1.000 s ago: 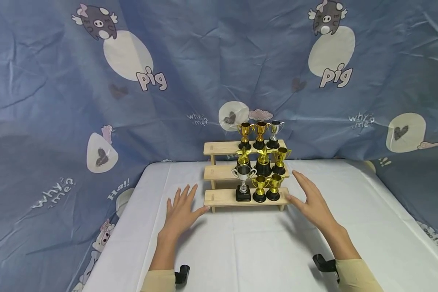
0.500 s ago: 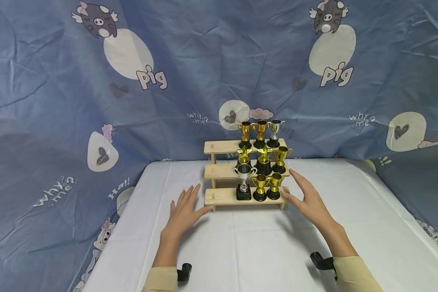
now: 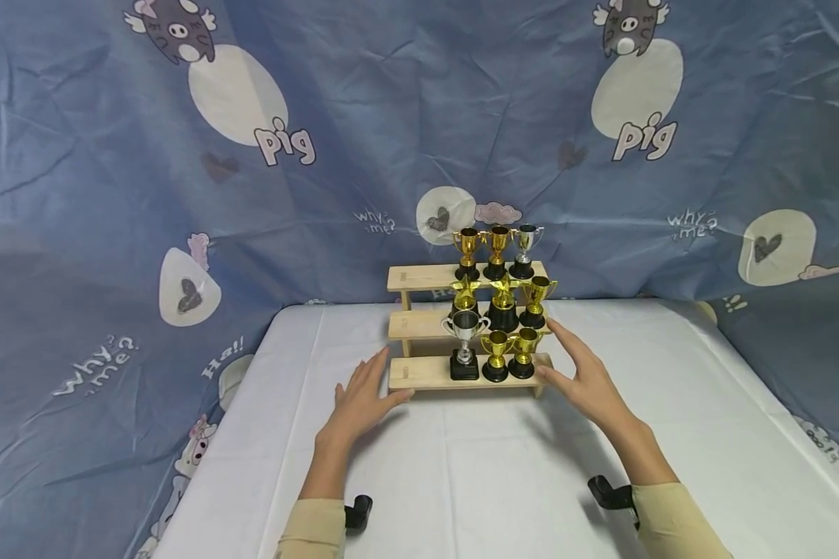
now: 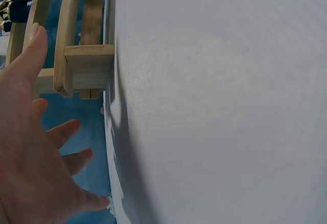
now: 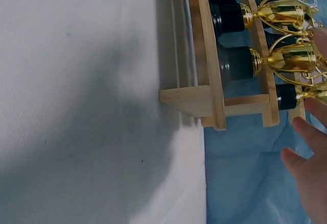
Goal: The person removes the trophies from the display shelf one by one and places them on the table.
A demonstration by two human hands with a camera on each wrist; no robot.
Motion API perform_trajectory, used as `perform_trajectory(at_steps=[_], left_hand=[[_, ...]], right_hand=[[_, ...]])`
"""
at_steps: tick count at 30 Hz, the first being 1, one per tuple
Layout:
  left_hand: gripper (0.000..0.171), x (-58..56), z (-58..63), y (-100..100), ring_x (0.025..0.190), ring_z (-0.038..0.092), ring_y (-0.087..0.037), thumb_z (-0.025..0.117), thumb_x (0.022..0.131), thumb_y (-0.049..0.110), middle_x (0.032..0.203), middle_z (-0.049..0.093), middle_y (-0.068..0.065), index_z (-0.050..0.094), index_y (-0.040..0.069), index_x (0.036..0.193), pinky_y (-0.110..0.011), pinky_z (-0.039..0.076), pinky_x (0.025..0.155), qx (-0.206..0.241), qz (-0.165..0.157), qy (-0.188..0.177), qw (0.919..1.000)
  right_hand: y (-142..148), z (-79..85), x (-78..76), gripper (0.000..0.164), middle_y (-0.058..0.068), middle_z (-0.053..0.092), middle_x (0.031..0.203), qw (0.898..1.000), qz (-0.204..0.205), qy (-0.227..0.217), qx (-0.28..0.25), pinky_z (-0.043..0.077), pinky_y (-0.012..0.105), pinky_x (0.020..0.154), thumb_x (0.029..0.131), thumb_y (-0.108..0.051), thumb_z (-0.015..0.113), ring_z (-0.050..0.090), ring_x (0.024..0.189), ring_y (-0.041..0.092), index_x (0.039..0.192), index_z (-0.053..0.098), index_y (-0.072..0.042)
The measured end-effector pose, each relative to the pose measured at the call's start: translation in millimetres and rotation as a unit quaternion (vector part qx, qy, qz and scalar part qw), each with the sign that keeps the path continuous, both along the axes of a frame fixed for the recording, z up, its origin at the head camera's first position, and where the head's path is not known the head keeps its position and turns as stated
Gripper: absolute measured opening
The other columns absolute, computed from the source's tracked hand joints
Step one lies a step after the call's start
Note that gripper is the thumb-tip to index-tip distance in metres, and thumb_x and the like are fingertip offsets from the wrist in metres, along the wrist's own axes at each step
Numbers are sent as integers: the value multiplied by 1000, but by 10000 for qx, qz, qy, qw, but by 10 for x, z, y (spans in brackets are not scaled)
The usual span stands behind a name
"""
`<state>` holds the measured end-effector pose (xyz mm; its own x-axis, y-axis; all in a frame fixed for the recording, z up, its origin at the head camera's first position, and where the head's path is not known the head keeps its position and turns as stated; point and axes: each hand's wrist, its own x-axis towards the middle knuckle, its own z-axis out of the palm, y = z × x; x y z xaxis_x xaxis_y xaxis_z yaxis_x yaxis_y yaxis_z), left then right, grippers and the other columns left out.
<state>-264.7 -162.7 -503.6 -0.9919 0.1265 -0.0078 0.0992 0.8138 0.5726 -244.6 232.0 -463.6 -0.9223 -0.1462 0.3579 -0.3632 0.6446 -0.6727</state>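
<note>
A three-tier wooden stand point(image 3: 419, 373) sits at the middle back of the table, with three small trophies on the right part of each tier. On the bottom tier are a silver trophy cup point(image 3: 464, 326) on a black base and two small gold cups. Two gold star trophies point(image 3: 503, 299) and a gold cup fill the middle tier; two gold cups and a silver cup point(image 3: 526, 241) top it. My left hand point(image 3: 360, 402) is spread at the stand's left end, thumb by the bottom shelf's corner. My right hand point(image 3: 593, 386), fingers extended, is at the right end, its thumb overlapping the bottom shelf.
A white cloth point(image 3: 461, 473) covers the table. Behind it and at the sides hangs a blue patterned curtain point(image 3: 363, 140), close behind the stand. Each wrist carries a black camera mount point(image 3: 611, 494).
Both hands have moved inward toward the ends of the stand, the left one to the right and the right one slightly left. The head view has shifted a little; the trophies keep their places.
</note>
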Motion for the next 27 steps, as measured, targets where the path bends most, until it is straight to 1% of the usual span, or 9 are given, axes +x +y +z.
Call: perform_trajectory(at_steps=[7, 11, 17, 22, 27], left_hand=[[97, -24, 10, 30, 152, 24, -37, 57, 81, 78, 164, 30, -6, 13, 41, 159, -79, 6, 113, -64, -13, 6, 10000], [97, -33, 22, 52, 152, 26, -36, 58, 82, 76, 163, 32, -8, 13, 40, 159, -77, 4, 114, 64, -49, -161, 9998], [95, -61, -14, 88, 151, 27, -37, 58, 82, 77, 163, 33, -6, 16, 39, 159, -76, 1, 115, 213, -47, -378, 9990], [94, -84, -31, 102, 151, 28, -37, 59, 81, 77, 162, 34, -6, 19, 40, 158, -77, 0, 114, 304, -41, -423, 9986], [94, -92, -36, 110, 150, 29, -36, 59, 80, 78, 161, 36, -6, 22, 40, 158, -78, 1, 114, 253, -93, -410, 9988]], right_hand=[[-26, 8, -27, 82, 6, 34, 162, 9999, 106, -47, -52, 27, 64, 116, 90, -35, 74, 31, 148, 38, 158, 28, -28], [-46, 12, -46, 82, 6, 32, 163, 9998, 153, -85, -41, 27, 65, 116, 91, -34, 73, 31, 148, 39, 158, 27, -28], [-80, 34, -73, 81, 5, 32, 163, 9997, 121, -147, -126, 28, 65, 115, 91, -34, 74, 32, 148, 37, 158, 29, -27], [-105, 23, -114, 80, 7, 35, 161, 9995, 124, -166, -226, 29, 66, 114, 90, -33, 74, 34, 147, 37, 157, 30, -26], [-122, 7, -151, 77, 8, 39, 159, 9995, 163, -122, -224, 31, 65, 113, 91, -28, 74, 38, 144, 37, 156, 33, -25]])
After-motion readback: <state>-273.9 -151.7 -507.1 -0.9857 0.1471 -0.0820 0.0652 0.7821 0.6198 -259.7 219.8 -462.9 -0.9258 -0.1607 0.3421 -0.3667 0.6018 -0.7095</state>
